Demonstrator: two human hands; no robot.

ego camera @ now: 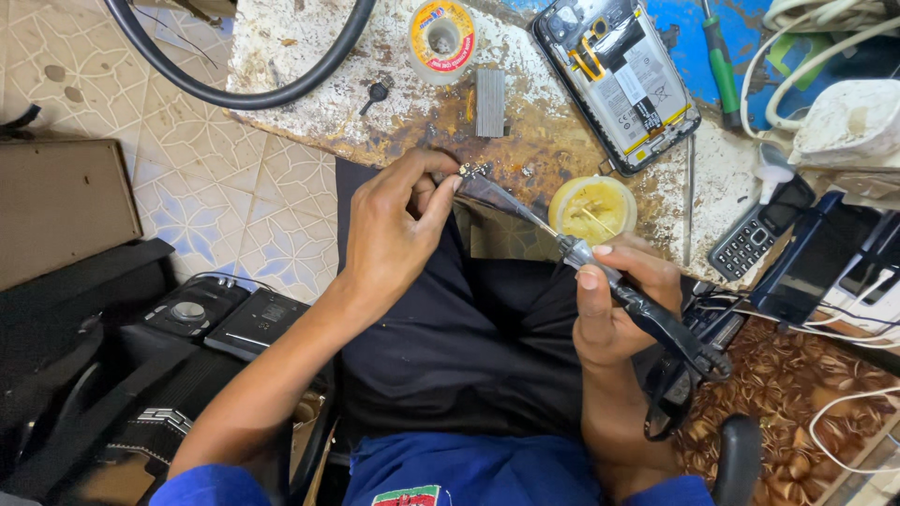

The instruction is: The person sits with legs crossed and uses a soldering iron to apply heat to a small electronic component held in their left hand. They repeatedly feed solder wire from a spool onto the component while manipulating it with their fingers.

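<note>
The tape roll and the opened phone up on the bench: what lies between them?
In the head view, a small grey ribbed block stands between the tape roll and the opened phone, on the stained bench.

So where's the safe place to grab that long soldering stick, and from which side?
Probably by the black taped handle of the soldering iron, well back from the thin metal tip. That is where the right hand grips it. The iron lies slanted, tip toward the small part pinched in the left hand, cord end toward the person's body, so come in from the right, near that cord end.
</note>
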